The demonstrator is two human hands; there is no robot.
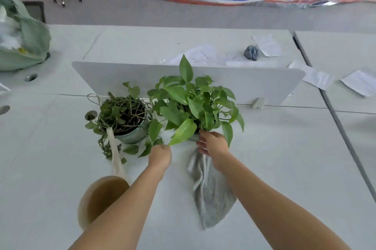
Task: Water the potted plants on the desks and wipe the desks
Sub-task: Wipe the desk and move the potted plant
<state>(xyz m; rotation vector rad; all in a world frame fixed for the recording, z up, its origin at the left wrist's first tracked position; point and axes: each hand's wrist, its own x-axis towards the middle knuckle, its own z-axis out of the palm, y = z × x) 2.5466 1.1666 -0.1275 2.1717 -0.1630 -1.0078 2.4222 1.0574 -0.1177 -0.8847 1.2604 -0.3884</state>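
Two potted plants stand on the white desk (284, 158) in front of a low divider. The leafy green plant (191, 105) hides most of its pot (193, 138). To its left is a sparse, twiggy plant (122, 113) in a grey-green pot (134, 136). My right hand (211, 144) is at the front of the leafy plant's pot, thumb up against it, fingers curled on the top end of a grey cloth (209, 188) that trails toward me on the desk. My left hand (160, 154) reaches under the leaves left of that pot; its fingers are hidden. A brown watering can (99, 195) stands at lower left, spout toward the twiggy plant.
A white divider panel (254, 81) runs behind the plants. Loose papers (358, 83) and a blue-grey crumpled object (252, 52) lie beyond and to the right. A green bag (24, 42) sits at the far left. A seam (341, 127) separates the neighbouring desk on the right.
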